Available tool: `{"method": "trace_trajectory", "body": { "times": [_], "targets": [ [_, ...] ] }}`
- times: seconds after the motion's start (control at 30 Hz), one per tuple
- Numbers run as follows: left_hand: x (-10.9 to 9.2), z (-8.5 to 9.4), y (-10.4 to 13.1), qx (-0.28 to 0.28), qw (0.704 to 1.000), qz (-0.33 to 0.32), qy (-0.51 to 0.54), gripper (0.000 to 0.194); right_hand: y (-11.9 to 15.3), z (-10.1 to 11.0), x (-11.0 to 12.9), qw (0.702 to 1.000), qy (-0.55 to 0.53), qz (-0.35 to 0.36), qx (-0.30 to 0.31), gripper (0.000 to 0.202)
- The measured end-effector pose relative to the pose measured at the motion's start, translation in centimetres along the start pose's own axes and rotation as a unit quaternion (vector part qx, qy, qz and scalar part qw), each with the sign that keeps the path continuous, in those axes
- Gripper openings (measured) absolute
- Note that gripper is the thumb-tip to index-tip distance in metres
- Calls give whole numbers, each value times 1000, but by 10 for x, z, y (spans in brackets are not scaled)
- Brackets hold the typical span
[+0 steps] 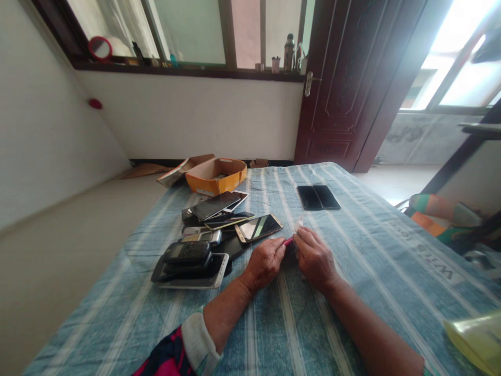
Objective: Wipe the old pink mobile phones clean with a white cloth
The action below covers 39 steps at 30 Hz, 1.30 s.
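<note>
Apparently at a wiping step, the left hand (pixel 266 262)'s grip is clamped on a slim pink item (pixel 288 242) right of the piled phones (pixel 214 206), the right hand (pixel 316 260)'s on white tissue (pixel 299 224), which calls for steady support.

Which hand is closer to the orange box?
Left. The left hand is in front of the box, slightly right; the right hand is farther off to the right.

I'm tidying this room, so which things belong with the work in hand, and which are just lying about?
In use:
- left hand: pink item
- right hand: white scrap, by the pink item
- nearby: piled phones, two dark phones

Lying about:
- yellow plastic
- mirror
- flask
</note>
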<state>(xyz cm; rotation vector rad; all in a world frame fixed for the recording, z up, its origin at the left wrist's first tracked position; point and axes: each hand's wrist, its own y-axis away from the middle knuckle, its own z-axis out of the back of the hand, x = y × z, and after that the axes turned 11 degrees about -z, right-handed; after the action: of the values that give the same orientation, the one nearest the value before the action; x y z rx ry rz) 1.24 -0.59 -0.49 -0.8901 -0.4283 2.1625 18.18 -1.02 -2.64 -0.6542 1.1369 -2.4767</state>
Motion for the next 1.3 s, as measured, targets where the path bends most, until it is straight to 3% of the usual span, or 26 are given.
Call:
{"method": "trace_trajectory", "body": {
  "times": [0.57,1.0,1.3],
  "targets": [
    [0,0,0,6,1000,-12,10,29,4,-1,24,999,-37,22,7,35],
    [0,-1,0,-4,1000,-14,-8,31,1,2,18,999,-29,15,8,34],
    [0,-2,0,-4,1000,-5,-25,31,-2,3,0,1000,1,-7,0,32]
  ]
}}
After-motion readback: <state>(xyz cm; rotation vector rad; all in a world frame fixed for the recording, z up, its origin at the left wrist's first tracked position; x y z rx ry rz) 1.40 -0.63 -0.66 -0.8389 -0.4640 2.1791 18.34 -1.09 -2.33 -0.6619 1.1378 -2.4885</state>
